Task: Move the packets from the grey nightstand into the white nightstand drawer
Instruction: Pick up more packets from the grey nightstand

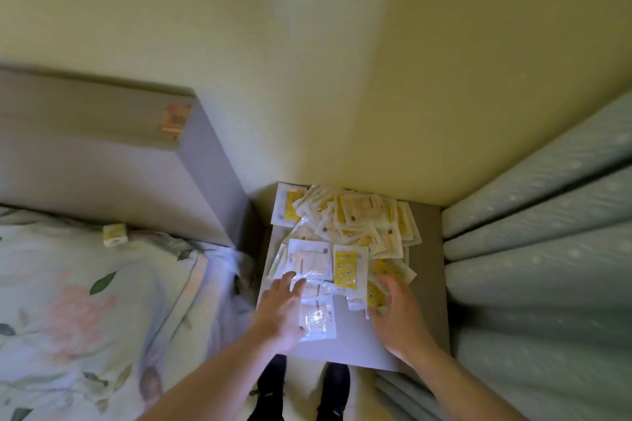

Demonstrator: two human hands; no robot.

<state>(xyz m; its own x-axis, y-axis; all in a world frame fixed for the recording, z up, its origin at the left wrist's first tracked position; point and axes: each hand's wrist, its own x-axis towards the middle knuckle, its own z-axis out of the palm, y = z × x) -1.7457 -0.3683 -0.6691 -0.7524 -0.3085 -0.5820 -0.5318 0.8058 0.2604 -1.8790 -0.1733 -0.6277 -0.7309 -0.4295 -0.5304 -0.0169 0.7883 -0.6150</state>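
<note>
A heap of white and yellow packets [355,225] covers the top of the grey nightstand [355,349] against the wall. My left hand [284,311] lies with spread fingers on the near left packets [316,318], its fingertips reaching a white packet [309,258]. My right hand [398,313] curls its fingers round yellow packets [374,294] at the near right of the heap. The white nightstand is not in view. The frame is blurred.
A bed with floral bedding [85,301] and a grey headboard [102,154] is on the left. Pale blue curtains [547,249] hang close on the right. A yellow wall [342,79] stands behind. My dark shoes [301,393] show below the nightstand's front edge.
</note>
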